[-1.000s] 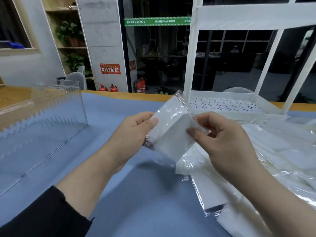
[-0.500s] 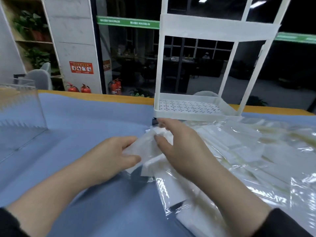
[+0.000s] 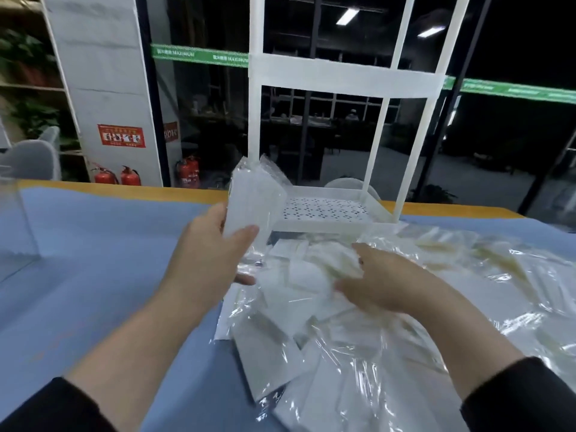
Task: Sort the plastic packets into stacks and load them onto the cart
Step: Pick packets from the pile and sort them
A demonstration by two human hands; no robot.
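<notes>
- The left hand now holds a small stack of packets upright, lifted off the tabletop; half a second ago both hands were low at the heap's edge, pressing packets together.
- Its grip is closed on that stack, thumb across the front face.
- The right hand has let go and reaches into the loose heap of packets, fingers curling on a white packet; whether it truly pinches it is unclear.
- The cart stands just behind, its perforated bottom shelf bare.
- Judgement: gathering goes on, one more packet joining the stack before any loading.
</notes>
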